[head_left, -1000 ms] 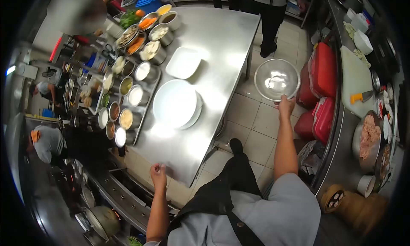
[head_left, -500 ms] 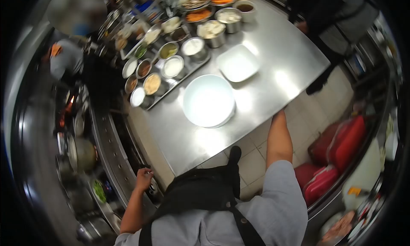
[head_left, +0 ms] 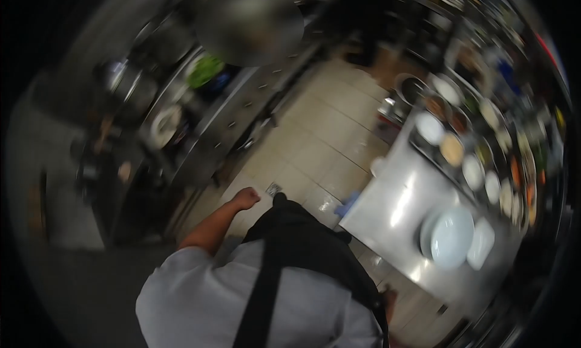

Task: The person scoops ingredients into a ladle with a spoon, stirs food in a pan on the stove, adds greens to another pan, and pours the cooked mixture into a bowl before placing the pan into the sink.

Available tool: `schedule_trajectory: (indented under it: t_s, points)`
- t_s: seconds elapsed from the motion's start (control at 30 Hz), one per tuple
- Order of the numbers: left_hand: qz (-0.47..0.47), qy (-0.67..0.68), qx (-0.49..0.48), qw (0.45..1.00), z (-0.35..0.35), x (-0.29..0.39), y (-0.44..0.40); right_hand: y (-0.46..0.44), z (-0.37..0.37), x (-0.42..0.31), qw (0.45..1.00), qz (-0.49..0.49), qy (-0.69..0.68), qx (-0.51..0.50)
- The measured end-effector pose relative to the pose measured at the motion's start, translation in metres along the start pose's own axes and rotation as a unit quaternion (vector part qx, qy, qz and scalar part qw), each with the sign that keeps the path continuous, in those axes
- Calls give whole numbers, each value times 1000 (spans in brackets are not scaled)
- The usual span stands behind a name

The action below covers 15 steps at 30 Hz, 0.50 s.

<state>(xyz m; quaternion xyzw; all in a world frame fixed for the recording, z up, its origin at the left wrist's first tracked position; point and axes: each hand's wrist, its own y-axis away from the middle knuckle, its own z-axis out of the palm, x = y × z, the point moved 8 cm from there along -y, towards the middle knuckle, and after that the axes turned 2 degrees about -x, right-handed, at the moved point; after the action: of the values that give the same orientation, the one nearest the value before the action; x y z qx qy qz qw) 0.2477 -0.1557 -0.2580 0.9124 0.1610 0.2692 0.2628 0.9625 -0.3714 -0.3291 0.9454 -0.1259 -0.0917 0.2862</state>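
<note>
My left hand (head_left: 247,198) hangs over the tiled floor in front of my dark apron, its fingers curled into a loose fist with nothing showing in them. At my other side, my right hand (head_left: 389,298) is low beside the apron, partly hidden and blurred, so its fingers cannot be made out. Nearest to it is the steel table (head_left: 390,212). Pale round bowls (head_left: 452,239), seemingly stacked, stand on that table, with a white squarish dish (head_left: 482,244) beside them.
Metal containers of food, among them one with a tan filling (head_left: 452,149), line the table's far side. A cooking line (head_left: 227,121) runs along the left, with green vegetables (head_left: 206,71) and a pot (head_left: 130,85). Tiled floor (head_left: 308,136) lies between. A blue item (head_left: 347,204) is by the table's corner.
My view has swung left, so the table and bowls now sit at the right and the cooking line shows more. My right arm has dropped from near the table edge to my side.
</note>
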Motion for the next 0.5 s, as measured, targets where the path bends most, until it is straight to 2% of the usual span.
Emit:
schedule_trajectory:
  t_s: [0.03, 0.07, 0.1, 0.17, 0.2, 0.23, 0.27, 0.3, 0.33, 0.37, 0.4, 0.43, 0.5]
  points:
    - [-11, 24, -14, 1000, 14, -23, 2, 23, -15, -41, 997, -18, -58, -57]
    - [-51, 61, -15, 997, 22, -58, 6, 41, -47, -77, 978, 1, -179, -104]
    - [-87, 92, -20, 992, 33, -89, 11, 58, -80, -116, 929, 63, -332, -149]
    - [-195, 153, -63, 967, 40, -143, 20, 63, -158, -220, 910, 43, -362, -197]
    - [-273, 252, -31, 928, 40, -182, 30, 64, -190, -274, 919, 16, -337, -205]
    - [-344, 344, -1, 873, 43, -231, 35, 57, -218, -334, 956, -38, -204, -206]
    - [-407, 430, 26, 806, 50, -277, 42, 48, -238, -385, 970, -86, -156, -163]
    - [-411, 507, 57, 756, 66, -338, 32, 39, -258, -436, 980, -130, -104, -114]
    - [-423, 618, 165, 642, 38, -347, 47, 26, -280, -483, 974, -173, -140, -28]
    - [-420, 704, 267, 507, -11, -347, 65, 18, -290, -541, 960, -248, -125, 36]
    - [-343, 749, 273, 497, -35, -366, 49, 12, -297, -598, 935, -323, -110, 100]
    - [-265, 786, 276, 486, -58, -383, 35, 13, -291, -660, 920, -358, -143, 73]
    - [-118, 848, 186, 482, -138, -350, 17, 7, -263, -773, 873, -450, -190, -2]
